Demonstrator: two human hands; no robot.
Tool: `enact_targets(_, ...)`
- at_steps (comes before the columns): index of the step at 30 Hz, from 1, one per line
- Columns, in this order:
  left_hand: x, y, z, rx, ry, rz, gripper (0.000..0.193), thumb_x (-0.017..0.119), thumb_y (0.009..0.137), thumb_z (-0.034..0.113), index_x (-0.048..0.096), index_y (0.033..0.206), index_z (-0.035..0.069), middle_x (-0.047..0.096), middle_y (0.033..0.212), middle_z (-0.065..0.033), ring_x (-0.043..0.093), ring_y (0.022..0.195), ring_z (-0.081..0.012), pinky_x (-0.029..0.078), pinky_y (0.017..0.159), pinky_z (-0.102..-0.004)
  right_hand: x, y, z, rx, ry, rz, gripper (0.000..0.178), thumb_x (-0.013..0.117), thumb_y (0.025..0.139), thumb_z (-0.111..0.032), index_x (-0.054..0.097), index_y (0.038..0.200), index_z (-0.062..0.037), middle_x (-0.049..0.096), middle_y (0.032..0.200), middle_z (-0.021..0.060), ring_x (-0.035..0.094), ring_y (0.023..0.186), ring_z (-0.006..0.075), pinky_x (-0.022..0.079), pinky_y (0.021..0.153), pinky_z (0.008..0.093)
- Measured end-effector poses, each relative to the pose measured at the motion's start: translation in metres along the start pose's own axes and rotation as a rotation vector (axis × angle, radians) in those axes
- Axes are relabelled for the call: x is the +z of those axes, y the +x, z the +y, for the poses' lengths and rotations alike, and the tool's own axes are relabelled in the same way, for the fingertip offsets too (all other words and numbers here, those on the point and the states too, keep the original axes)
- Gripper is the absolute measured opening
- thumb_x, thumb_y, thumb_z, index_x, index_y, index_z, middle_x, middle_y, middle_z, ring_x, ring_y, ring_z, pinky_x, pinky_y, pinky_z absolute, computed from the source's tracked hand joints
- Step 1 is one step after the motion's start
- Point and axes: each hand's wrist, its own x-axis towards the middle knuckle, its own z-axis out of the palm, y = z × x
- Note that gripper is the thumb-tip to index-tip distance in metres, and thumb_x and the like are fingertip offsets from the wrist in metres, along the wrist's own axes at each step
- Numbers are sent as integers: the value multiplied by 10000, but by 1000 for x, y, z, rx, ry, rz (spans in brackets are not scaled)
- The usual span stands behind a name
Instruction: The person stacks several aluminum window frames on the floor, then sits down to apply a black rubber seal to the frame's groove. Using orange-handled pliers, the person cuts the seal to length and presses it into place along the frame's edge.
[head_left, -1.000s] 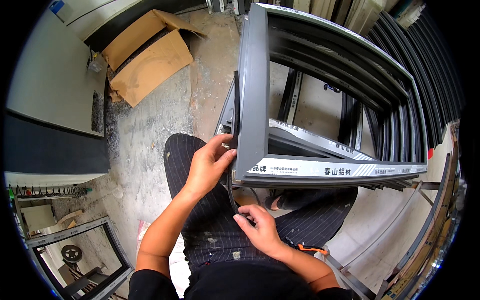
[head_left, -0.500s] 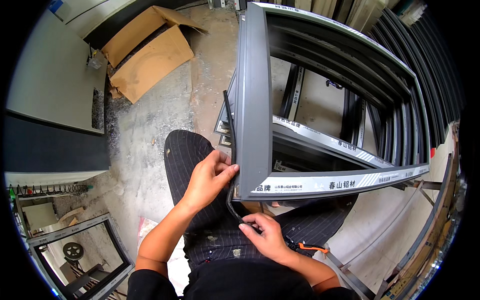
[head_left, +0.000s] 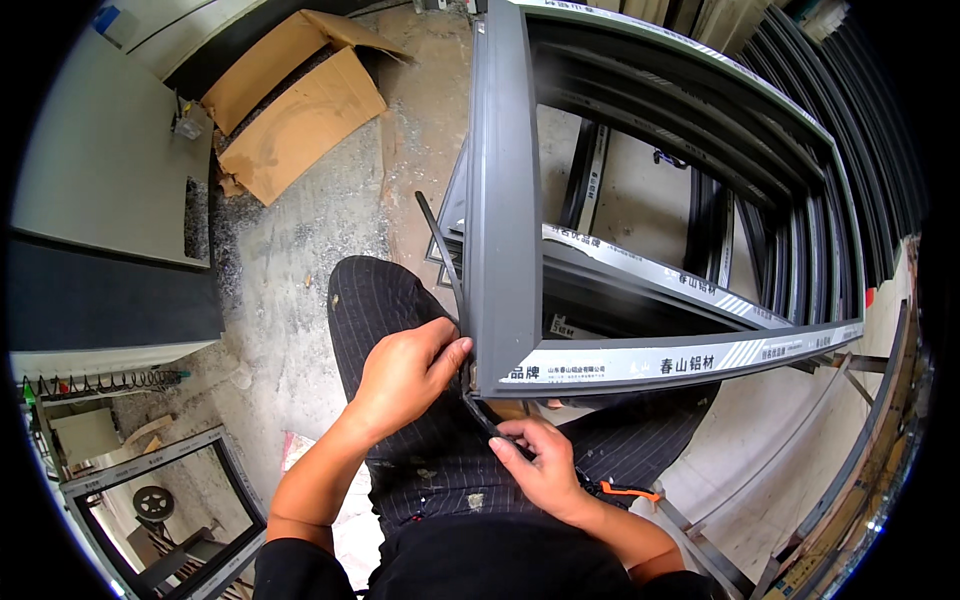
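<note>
The left hand (head_left: 412, 374) is pinching a black strip (head_left: 438, 238) beside the left edge of the grey frame (head_left: 505, 200); the right hand (head_left: 540, 465) is gripping it below the frame's near-left corner. Uneven pulling would be risking a twist.

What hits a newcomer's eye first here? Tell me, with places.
The big stack of grey rectangular frames, upper right, draws the eye first. By its near left corner, the left hand and right hand hold a thin black strip. An open cardboard box lies on the floor, upper left.
</note>
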Motion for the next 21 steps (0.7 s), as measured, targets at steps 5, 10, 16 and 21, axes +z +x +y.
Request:
enact_targets(5, -1, 0, 10, 26, 141, 25, 250, 638, 908, 225, 553, 788, 23, 547, 627, -167, 565, 598, -365, 424, 533, -423, 3, 1, 6, -2, -1, -1, 233, 695, 879, -205, 648, 989, -5, 665, 883, 130, 644, 775, 257, 513, 698, 335)
enact_targets(10, 1, -2, 6, 32, 187, 4, 264, 628, 912, 244, 550, 783, 28, 543, 623, -171, 566, 609, -380, 424, 542, -445, 4, 0, 7, 14, -2, 9, 230, 692, 881, -198, 647, 991, -1, 663, 888, 135, 646, 779, 258, 516, 704, 335)
enact_targets(16, 5, -4, 1, -46, 39, -19, 314, 604, 930, 299, 546, 762, 40, 547, 603, -163, 571, 607, -379, 427, 541, -462, 2, -3, 9, 9, 53, 32, 212, 702, 872, -168, 645, 981, 6, 659, 870, 137, 643, 769, 251, 510, 691, 327)
enact_targets(21, 8, -9, 1, -100, 24, -13, 322, 609, 931, 296, 551, 753, 34, 550, 605, -161, 576, 606, -367, 425, 540, -452, 1, -1, 8, -40, 29, 54, 195, 700, 872, -160, 645, 965, 2, 657, 855, 129, 639, 749, 247, 504, 673, 322)
